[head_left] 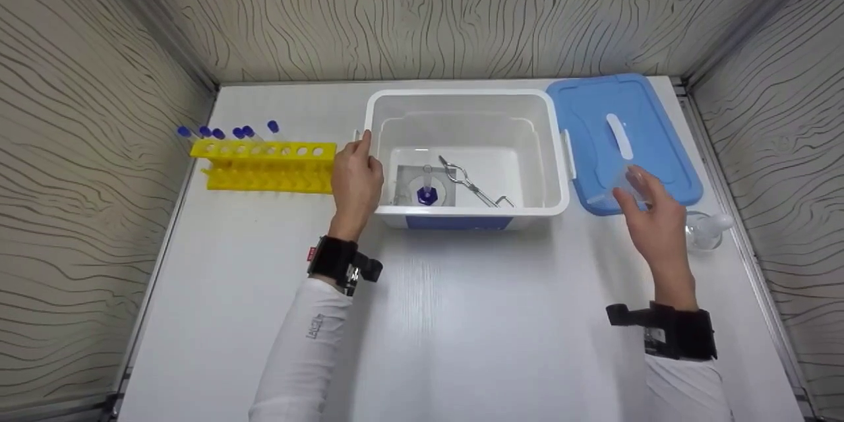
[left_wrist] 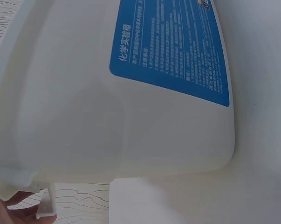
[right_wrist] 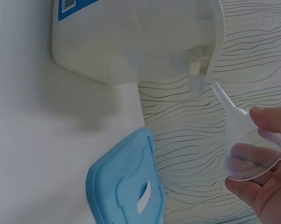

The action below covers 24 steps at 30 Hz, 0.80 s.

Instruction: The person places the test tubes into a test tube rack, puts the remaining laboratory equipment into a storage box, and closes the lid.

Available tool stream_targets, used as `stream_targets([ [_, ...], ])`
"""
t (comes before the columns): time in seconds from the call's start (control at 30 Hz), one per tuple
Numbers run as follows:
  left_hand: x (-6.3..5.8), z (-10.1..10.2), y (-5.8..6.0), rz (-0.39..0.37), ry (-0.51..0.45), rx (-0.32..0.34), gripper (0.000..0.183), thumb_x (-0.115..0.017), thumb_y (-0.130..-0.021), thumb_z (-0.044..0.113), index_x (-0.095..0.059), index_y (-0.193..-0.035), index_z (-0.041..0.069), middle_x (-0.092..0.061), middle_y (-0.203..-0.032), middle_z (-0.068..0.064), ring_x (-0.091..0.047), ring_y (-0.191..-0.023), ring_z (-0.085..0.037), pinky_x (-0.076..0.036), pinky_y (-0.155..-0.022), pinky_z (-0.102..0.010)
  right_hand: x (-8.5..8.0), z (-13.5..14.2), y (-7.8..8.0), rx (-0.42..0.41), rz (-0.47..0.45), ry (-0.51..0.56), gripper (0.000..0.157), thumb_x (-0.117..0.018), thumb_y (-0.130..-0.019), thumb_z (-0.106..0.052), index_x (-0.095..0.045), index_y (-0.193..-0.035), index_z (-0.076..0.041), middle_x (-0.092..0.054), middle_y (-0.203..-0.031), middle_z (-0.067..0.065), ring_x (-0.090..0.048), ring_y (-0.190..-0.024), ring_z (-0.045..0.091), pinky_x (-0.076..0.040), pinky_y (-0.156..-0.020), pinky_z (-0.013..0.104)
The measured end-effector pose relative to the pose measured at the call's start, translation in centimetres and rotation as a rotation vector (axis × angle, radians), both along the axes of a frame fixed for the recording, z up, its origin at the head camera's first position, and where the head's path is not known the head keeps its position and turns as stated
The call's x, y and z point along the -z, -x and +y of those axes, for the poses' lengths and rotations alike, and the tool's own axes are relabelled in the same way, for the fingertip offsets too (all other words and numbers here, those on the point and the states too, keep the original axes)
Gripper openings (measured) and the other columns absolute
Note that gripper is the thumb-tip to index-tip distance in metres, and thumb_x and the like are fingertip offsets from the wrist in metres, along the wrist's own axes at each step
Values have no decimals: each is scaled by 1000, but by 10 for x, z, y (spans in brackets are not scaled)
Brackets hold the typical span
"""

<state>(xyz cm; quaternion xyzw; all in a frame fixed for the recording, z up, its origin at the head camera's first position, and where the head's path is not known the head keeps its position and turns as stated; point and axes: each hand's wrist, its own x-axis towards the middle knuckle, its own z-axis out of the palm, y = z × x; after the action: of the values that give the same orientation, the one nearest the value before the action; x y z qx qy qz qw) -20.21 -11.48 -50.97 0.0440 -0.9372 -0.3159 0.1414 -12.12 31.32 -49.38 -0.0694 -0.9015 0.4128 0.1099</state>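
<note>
A clear plastic funnel [right_wrist: 237,122] is held by its cone in my right hand [head_left: 654,214], its stem pointing left in the head view. The hand is above the near right part of a blue lid [head_left: 593,125]. My left hand [head_left: 357,181] grips the left rim of a white plastic box [head_left: 461,212], its fingers around the side latch [left_wrist: 46,205]. Inside the box are metal tongs [head_left: 465,181], a grey square mat [head_left: 403,179] and a measuring cylinder with a purple hexagonal base [head_left: 427,195].
Left of the box stands a yellow test tube rack [head_left: 264,179]; several purple-capped tubes [head_left: 247,131] show behind its top edge. Beside my right hand is a clear round glass vessel [head_left: 704,237] with a whitish top. Patterned walls enclose the white table [head_left: 461,316].
</note>
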Motion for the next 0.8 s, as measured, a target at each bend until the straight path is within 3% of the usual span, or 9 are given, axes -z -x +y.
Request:
stream_targets([
  [0.4,0,0,0,13,-3,3,46,-57,-94,4,-56,-141,7,-68,-118,-21,-66,-100,-33,-57,-90,-41,-41,-29,13,-141,143,6,49,-65,-96,-20,-53,-141,-6,-59,-140,20,-53,-132,41,-42,-104,66],
  [0.67,1,0,0,37,8,8,46,-56,-93,3,-57,-139,6,-69,-116,-22,-67,-98,-35,-56,-86,-42,-54,-49,25,-259,195,-75,48,-64,-96,-13,-52,-141,-2,-58,-140,22,-54,-130,41,-46,-100,62],
  [0.8,1,0,0,41,12,8,46,-56,-93,2,-57,-139,6,-69,-115,-22,-66,-97,-35,-56,-87,-42,-55,-59,33,-304,230,-160,48,-65,-95,-12,-53,-140,-1,-60,-138,21,-70,-99,38,-54,-87,47],
])
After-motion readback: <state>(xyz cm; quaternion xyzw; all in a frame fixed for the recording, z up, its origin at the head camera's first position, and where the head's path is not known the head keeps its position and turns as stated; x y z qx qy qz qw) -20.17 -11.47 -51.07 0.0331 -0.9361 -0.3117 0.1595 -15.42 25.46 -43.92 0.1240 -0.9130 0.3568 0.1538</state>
